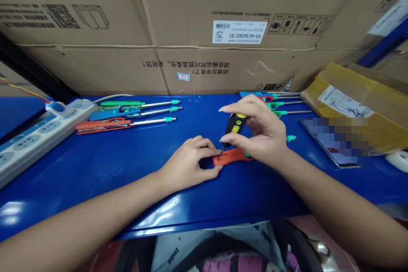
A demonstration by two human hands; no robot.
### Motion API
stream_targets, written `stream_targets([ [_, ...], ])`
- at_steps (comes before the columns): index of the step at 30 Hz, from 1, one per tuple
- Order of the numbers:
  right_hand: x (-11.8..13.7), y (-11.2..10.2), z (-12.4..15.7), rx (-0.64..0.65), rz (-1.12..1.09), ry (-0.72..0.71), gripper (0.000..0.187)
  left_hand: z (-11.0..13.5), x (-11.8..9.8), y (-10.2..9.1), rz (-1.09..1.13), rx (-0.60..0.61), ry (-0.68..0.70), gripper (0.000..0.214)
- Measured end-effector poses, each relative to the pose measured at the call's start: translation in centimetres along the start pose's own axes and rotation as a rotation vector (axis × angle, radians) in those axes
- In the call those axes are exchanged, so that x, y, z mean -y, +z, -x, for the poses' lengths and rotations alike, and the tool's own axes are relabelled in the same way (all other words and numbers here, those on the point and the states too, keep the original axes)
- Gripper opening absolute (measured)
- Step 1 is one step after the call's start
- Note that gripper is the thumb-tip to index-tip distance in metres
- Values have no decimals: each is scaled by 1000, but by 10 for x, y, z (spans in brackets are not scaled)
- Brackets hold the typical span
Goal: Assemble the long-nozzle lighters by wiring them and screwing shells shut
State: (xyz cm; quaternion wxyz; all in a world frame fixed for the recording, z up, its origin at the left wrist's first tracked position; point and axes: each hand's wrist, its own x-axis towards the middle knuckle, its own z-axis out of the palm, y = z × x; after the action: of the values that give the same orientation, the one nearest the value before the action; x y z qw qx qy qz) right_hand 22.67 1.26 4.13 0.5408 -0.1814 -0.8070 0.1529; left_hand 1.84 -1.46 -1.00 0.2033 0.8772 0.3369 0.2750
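Observation:
My right hand (264,129) is closed around a screwdriver (235,128) with a black and yellow handle. The screwdriver leans, its thin shaft pointing down to the left end of an orange long-nosed lighter (232,156). That lighter lies on the blue tabletop (127,191), and my left hand (193,161) pinches its left end between thumb and fingers. My right hand covers most of the lighter's nozzle; a green tip (290,138) shows beyond it. At the left lie a green lighter (123,103), a blue lighter (116,113) and another orange lighter (103,124), their nozzles pointing right.
Several more lighters (276,105) lie at the back, behind my right hand. A white power strip (47,129) runs along the left side. To the right are a phone (328,142), a yellow-taped package (360,106) and a white object (398,160). A large carton (178,34) stands behind.

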Motion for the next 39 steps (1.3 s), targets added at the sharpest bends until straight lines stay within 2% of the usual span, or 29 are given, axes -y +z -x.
stream_targets([
  [2,4,-1,-1,64,-60,6,36,0,0,1,-6,7,-7,26],
  [4,8,-2,-2,139,-170,67,39,0,-1,1,-8,11,-11,27],
  [6,10,-1,-3,106,-179,92,39,0,-1,1,-4,11,-8,28],
  [10,7,3,-1,-77,62,-44,27,0,0,2,5,4,1,28],
  [12,7,5,1,-43,96,-58,29,0,0,2,4,2,1,26],
  [15,7,8,4,100,-30,54,45,-1,-1,2,6,-5,-3,24],
  [16,6,9,5,109,-63,77,48,0,-1,2,9,-4,-3,24],
  [18,3,9,6,45,-47,47,49,0,0,1,11,3,-4,25],
  [20,-1,8,5,-11,29,-54,45,0,0,1,4,10,-2,28],
  [22,-1,5,4,38,38,-86,42,0,0,1,-4,5,2,28],
  [24,1,3,4,138,-54,3,44,0,0,1,-2,-2,3,25],
  [26,4,3,4,186,-125,95,48,0,0,1,9,-1,0,24],
  [28,5,3,4,114,-73,90,49,0,0,1,14,-1,0,25],
  [31,4,3,5,-2,87,-35,47,1,-1,0,2,-2,6,28],
  [33,4,2,6,65,67,-59,47,1,-1,0,-7,-4,6,26],
  [36,5,1,5,167,-40,7,50,1,-1,0,-8,-9,7,23],
  [39,4,1,4,64,69,-49,44,1,0,1,0,-8,10,26],
])
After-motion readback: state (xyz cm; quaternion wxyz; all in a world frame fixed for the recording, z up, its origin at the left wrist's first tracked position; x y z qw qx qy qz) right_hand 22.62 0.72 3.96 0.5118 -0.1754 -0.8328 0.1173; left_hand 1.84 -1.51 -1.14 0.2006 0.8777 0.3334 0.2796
